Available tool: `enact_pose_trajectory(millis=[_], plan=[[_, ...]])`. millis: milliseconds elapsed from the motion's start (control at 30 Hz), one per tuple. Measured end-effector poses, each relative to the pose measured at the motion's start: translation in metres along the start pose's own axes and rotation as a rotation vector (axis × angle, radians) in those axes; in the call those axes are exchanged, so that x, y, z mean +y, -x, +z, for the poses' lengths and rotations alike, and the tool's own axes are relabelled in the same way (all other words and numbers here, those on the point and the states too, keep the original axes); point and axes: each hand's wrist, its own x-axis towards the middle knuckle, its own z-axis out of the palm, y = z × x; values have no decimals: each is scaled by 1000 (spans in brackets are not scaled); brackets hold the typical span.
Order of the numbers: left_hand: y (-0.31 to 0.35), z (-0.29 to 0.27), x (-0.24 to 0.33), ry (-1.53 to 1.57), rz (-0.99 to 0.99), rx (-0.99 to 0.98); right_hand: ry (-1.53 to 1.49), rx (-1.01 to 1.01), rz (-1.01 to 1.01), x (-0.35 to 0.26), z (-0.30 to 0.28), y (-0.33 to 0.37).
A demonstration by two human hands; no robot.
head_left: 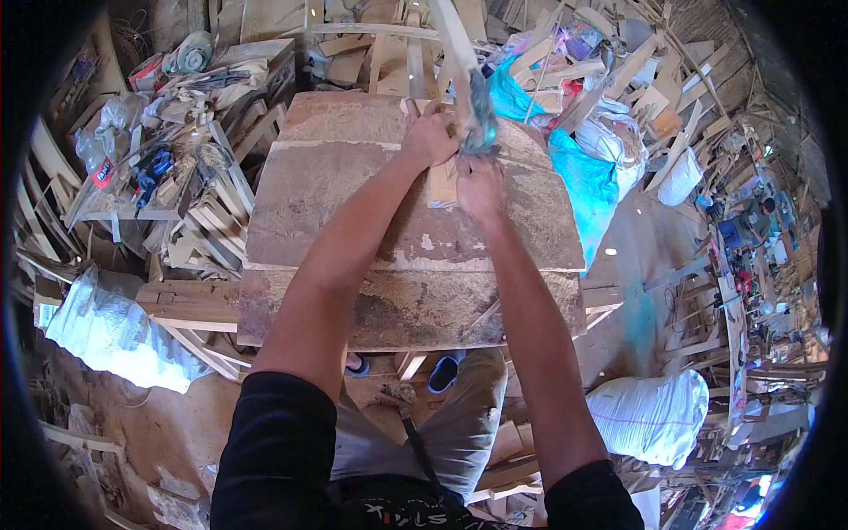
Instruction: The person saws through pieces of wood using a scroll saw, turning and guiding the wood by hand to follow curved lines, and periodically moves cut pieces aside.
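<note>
Resting on the bench: a pale wood block, lying lengthwise toward the far edge, about midway between the left and right edges, its near end showing between the hands.
Left hand: curled over the far part of the block, gripping it from above, nearer the far edge than the other hand.
Right hand: fingers bent in, at the block's right side; whether it grips the block or something else is hidden.
Stick: pale, slanting down from above the far edge, its lower end dark and blue-green, just beside both hands; any contact with them is unclear.
Bench top: brown and worn, with scuffed patches and light seams running from side to side.
Right edge: a bright blue sheet hangs just beside it.
Left edge: wood scraps pile up just beyond; farther out are a clear bottle and a blue tool.
Near edge: a blue shoe shows below it.
Near right corner: a white sack lies beyond it, on the floor.
</note>
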Motion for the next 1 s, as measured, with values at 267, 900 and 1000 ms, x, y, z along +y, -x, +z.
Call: enact_pose_trajectory(millis=[267,900,1000], plan=[[6,20,12,163,-29,87,125,-36,77,13,3,5],[-6,6,8,59,1,-37,73,-107,115,0,-8,-5],[-23,16,-24,77,1,-44,71,-44,38,-10,3,-12]])
